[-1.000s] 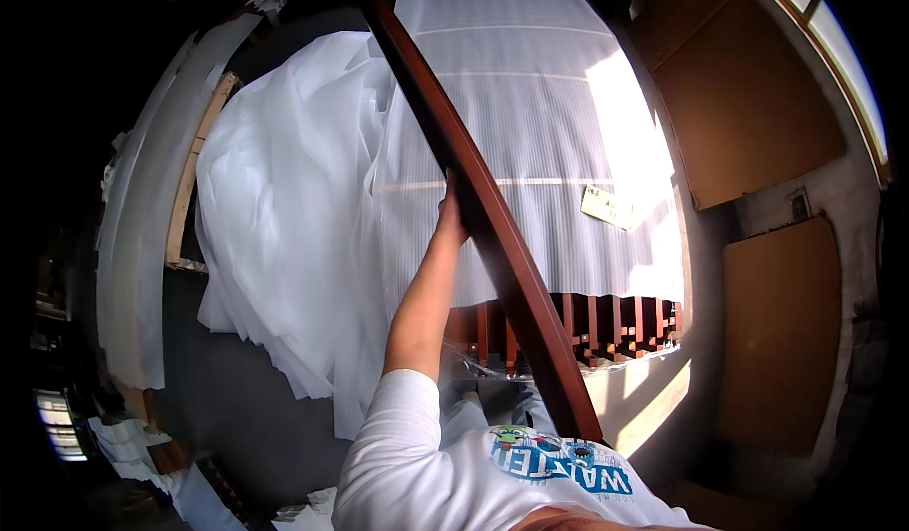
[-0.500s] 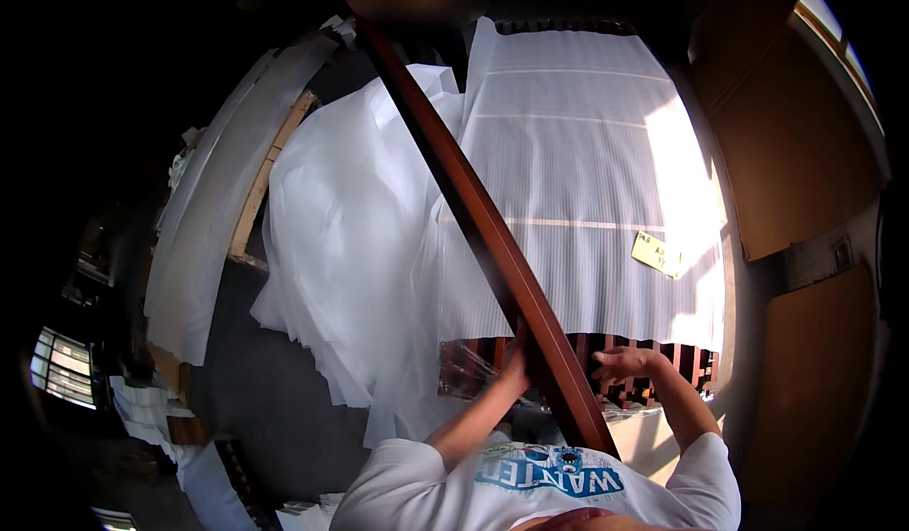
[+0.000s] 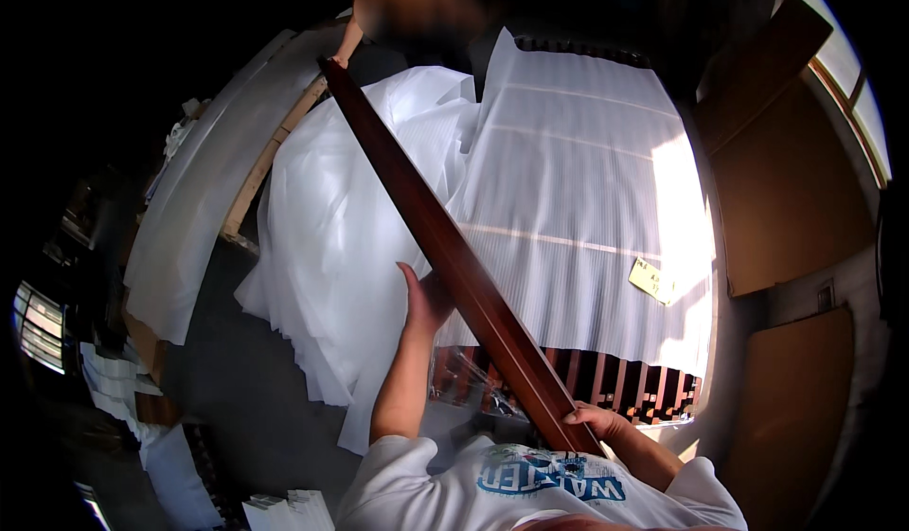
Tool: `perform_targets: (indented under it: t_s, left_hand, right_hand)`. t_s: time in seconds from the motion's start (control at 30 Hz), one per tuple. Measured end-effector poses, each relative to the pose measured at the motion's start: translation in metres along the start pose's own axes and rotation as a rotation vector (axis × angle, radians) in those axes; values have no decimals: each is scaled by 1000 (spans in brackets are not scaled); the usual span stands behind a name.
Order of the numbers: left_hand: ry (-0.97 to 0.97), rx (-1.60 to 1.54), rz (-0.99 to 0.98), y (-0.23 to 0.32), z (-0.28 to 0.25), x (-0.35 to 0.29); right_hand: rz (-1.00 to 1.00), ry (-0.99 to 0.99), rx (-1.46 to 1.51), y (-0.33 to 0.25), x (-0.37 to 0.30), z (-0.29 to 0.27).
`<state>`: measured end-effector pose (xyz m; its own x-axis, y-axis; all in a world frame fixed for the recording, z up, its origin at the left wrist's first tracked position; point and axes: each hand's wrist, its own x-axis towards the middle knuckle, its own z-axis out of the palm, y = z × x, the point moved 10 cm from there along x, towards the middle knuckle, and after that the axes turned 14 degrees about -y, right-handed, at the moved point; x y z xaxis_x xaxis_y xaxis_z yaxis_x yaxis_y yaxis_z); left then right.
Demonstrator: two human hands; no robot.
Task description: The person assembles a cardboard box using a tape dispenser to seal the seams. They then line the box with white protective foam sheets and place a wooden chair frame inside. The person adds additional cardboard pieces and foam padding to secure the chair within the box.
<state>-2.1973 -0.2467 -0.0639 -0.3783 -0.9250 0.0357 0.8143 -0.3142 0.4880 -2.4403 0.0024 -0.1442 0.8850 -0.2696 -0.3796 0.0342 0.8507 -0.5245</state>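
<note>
A long reddish-brown wooden beam slants from the far left to my chest, raised above the wrapped stack. My left hand holds it from below near the middle; the thumb sticks out to the side and the fingers are hidden beneath the wood. Around the near end, my right hand is closed with its thumb on top. At the far end, another person's hand touches the beam.
Translucent white foam sheeting covers a stack of brown slatted pieces, with a yellow note on it. Crumpled sheeting lies to its left. Farther left stands a long covered stack. Cardboard panels lean at the right.
The beam's far end has swung left and its visible face has turned. My left hand has slid farther along it. My right hand, free before, has taken hold of the near end.
</note>
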Motion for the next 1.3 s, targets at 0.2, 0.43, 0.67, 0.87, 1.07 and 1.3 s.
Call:
perform_targets:
  t_s: [0.2,0.43,0.67,0.87,1.07,1.3]
  left_hand:
    - [313,557,65,-3,-25,-48]
    - [375,499,121,-43,20,-153]
    - [425,508,247,-52,52,-207]
    - [425,498,350,-49,75,-266]
    - [478,656,645,6,46,-403]
    - [745,460,1117,236,80,-649]
  right_hand:
    - [113,157,-83,73,-88,17]
    - [300,354,28,95,-165,17]
    - [417,402,-484,78,-182,-61]
    - [671,68,-605,19,-71,22]
    - [550,-98,-682,8,70,137]
    - [728,-471,-798,20,137,233]
